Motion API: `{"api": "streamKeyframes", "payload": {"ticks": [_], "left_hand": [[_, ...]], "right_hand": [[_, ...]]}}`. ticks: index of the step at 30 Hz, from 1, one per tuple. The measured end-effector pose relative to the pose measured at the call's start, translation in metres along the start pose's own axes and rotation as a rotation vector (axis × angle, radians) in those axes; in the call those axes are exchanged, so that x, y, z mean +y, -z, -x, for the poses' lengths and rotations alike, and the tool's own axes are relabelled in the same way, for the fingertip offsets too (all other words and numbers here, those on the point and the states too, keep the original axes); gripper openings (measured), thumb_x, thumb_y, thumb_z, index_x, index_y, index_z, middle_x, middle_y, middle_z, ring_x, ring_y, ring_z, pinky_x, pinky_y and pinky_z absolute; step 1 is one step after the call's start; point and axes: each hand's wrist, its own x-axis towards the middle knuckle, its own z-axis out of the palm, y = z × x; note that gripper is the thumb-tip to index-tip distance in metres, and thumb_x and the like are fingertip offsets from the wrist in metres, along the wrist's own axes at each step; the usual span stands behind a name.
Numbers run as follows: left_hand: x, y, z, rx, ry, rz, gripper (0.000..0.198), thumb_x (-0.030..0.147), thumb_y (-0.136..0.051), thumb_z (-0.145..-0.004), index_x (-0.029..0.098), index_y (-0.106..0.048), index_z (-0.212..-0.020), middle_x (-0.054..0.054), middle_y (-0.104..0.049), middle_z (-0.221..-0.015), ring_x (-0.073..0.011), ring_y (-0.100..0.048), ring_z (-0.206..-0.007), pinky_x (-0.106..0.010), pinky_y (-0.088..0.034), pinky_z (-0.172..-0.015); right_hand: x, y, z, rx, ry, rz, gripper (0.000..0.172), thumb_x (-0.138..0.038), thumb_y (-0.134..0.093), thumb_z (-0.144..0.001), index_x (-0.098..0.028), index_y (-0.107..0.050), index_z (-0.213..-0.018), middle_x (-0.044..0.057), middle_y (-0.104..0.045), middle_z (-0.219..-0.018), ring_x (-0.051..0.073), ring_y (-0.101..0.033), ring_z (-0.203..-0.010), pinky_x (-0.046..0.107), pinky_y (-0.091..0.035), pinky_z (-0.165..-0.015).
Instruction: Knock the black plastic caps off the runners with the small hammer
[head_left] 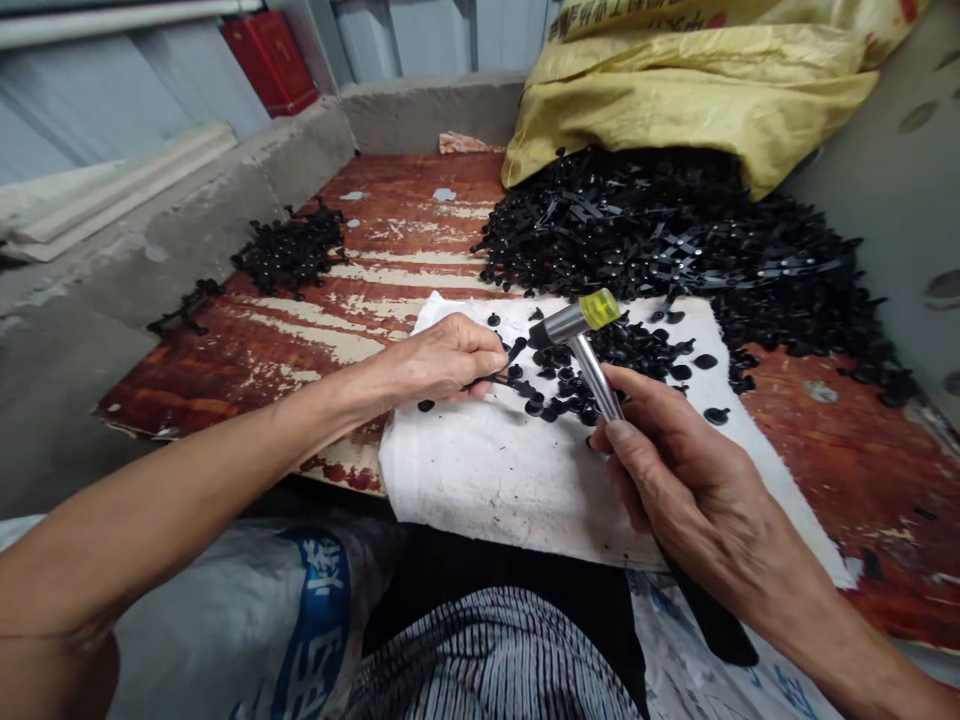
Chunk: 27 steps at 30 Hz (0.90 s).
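Note:
My right hand [675, 460] is wrapped round the shaft of a small mallet [592, 365] with a metal head, one yellow face and one black face. The mallet's head is raised over the white cloth [495, 480]. At the cloth's left part, my left hand [450, 360] pinches a black plastic part [514, 385], a thin piece largely covered by the fingers. Just right of it, many small black round-headed pieces [630, 350] lie scattered on the cloth, some behind the mallet.
A large heap of black plastic parts [645, 235] spills from a yellow woven sack [675, 100] at the back right. A smaller black pile [289, 250] sits on the left of the worn red-brown board [405, 220]. A concrete ledge [225, 200] borders it, with a red box [271, 62] above.

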Motion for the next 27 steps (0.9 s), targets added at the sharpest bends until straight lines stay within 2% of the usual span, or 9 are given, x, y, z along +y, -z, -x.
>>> {"api": "streamKeyframes", "payload": {"ticks": [5, 10, 27], "left_hand": [[-0.002, 0.001, 0.003, -0.07, 0.012, -0.003, 0.03, 0.019, -0.05, -0.085, 0.017, -0.047, -0.055, 0.004, -0.043, -0.046, -0.003, -0.033, -0.034, -0.017, -0.019, -0.034], [-0.005, 0.0, 0.002, -0.109, 0.038, 0.04, 0.032, 0.023, -0.051, -0.088, 0.017, -0.049, -0.056, 0.004, -0.042, -0.044, -0.0032, -0.031, -0.034, -0.018, -0.019, -0.035], [-0.006, 0.002, -0.002, -0.137, 0.033, 0.077, 0.036, 0.02, -0.05, -0.09, 0.017, -0.049, -0.055, 0.003, -0.043, -0.043, -0.0027, -0.032, -0.032, -0.016, -0.019, -0.034]], "right_hand": [[0.006, -0.002, 0.005, -0.018, -0.043, -0.007, 0.041, -0.041, -0.051, -0.093, -0.029, -0.053, -0.132, 0.002, -0.06, -0.083, 0.011, -0.047, -0.049, 0.021, -0.037, -0.033], [0.009, -0.001, 0.008, -0.025, -0.047, -0.024, 0.039, -0.041, -0.05, -0.094, -0.031, -0.052, -0.132, 0.001, -0.059, -0.08, 0.012, -0.05, -0.054, 0.021, -0.036, -0.035], [0.013, 0.001, 0.007, -0.016, -0.06, -0.055, 0.037, -0.043, -0.053, -0.093, -0.033, -0.055, -0.128, 0.002, -0.061, -0.082, 0.015, -0.055, -0.061, 0.022, -0.037, -0.038]]}}
